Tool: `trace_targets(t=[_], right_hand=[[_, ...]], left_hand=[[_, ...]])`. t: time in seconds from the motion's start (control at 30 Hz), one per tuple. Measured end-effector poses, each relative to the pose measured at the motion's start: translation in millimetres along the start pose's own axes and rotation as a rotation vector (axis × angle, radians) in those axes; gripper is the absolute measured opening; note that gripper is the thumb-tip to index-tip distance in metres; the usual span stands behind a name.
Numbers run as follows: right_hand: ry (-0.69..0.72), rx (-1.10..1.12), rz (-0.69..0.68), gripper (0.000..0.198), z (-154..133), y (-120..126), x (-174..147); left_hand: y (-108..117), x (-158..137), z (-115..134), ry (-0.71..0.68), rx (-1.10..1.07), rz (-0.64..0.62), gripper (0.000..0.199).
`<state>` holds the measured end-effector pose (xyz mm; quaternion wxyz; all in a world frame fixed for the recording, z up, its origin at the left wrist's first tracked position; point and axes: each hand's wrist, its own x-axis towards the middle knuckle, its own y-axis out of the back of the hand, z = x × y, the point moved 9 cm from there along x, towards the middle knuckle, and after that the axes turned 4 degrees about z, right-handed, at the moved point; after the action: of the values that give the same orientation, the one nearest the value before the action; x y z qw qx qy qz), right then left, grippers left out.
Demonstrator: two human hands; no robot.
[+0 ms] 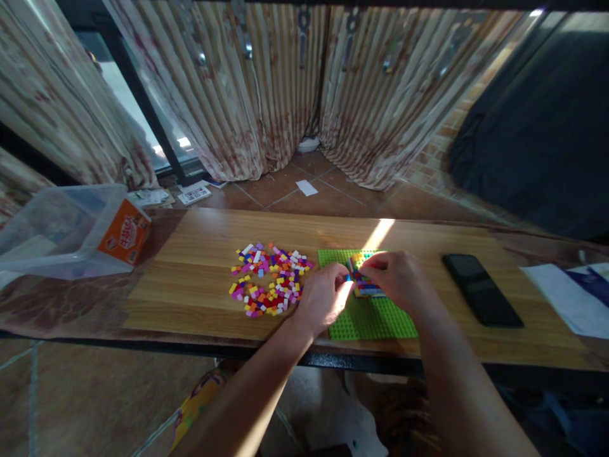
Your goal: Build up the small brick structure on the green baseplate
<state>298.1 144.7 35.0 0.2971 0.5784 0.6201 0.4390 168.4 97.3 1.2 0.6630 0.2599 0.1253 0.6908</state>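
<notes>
A green studded baseplate (375, 324) lies on the wooden board, partly under my hands. On its upper part is a low block of coloured bricks (368, 289) in yellow, blue, red and other colours. My left hand (326, 295) is closed at the block's left side, pinching a small blue toy brick (347, 277) between thumb and forefinger. From the right, my right hand (397, 273) reaches over the block with thumb and fingers pressed together at its upper left; what they grip is hidden. Left of my left hand spreads a pile of loose bricks (280, 279) in many colours.
A black phone (481, 290) rests on the board at the right, with white papers (561, 298) beyond it. At the far left stands a clear plastic box (71, 222) with an orange label. Curtains (266, 95) hang behind the table. A dark rail marks the table's near edge.
</notes>
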Motion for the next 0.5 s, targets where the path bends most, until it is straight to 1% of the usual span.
trace_targets(t=[0.07, 0.13, 0.23, 0.37, 0.5], right_hand=[[0.0, 0.017, 0.03, 0.021, 3, 7, 0], [-0.014, 0.008, 0.097, 0.023, 6, 19, 1], [-0.059, 0.056, 0.166, 0.025, 15, 31, 2], [-0.096, 0.149, 0.139, 0.026, 23, 28, 3], [-0.061, 0.166, 0.116, 0.029, 22, 24, 2]], left_hand=[[0, 1, 1, -0.008, -0.042, 0.028, 0.01], [1, 3, 2, -0.013, -0.086, 0.07, 0.01], [-2, 7, -2, 0.0, -0.165, 0.134, 0.013], [-14, 13, -10, 0.063, -0.317, 0.153, 0.014], [-25, 16, -14, 0.131, -0.41, 0.127, 0.014]])
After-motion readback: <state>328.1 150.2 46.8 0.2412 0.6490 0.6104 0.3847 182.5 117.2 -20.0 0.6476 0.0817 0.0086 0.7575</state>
